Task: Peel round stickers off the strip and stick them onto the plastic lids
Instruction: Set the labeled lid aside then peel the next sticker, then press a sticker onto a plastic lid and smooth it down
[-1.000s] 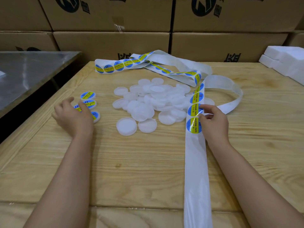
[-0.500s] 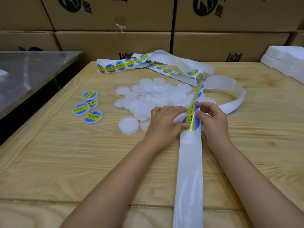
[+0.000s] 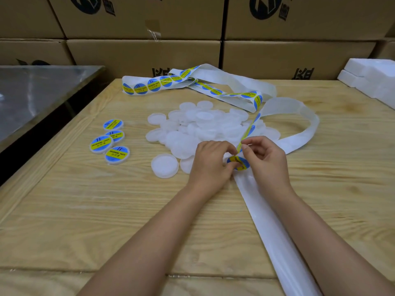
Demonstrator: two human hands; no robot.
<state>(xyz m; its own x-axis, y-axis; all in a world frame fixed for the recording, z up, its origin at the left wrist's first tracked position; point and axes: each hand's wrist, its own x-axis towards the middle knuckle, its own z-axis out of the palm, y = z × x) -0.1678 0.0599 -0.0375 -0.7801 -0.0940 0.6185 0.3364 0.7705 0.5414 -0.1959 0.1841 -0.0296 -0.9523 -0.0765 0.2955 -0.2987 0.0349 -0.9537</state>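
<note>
Round sticker (image 3: 239, 163) noted on the white backing strip (image 3: 267, 221), just right of the heap of plain plastic lids (image 3: 203, 129). Its left edge is pinched by the curled fingers of the left hand (image 3: 210, 161). The strip just above it is pinched and held raised by the right hand (image 3: 265, 159).

Room is left on the wooden table (image 3: 85, 210) at the near left. Four labelled lids (image 3: 109, 139) lie toward the left edge. The far edge is walled by cardboard boxes (image 3: 149, 56).

Part of the sticker is hidden by fingers. The strip is cut off at the bottom. Whether the sticker is lifted cannot be told.
</note>
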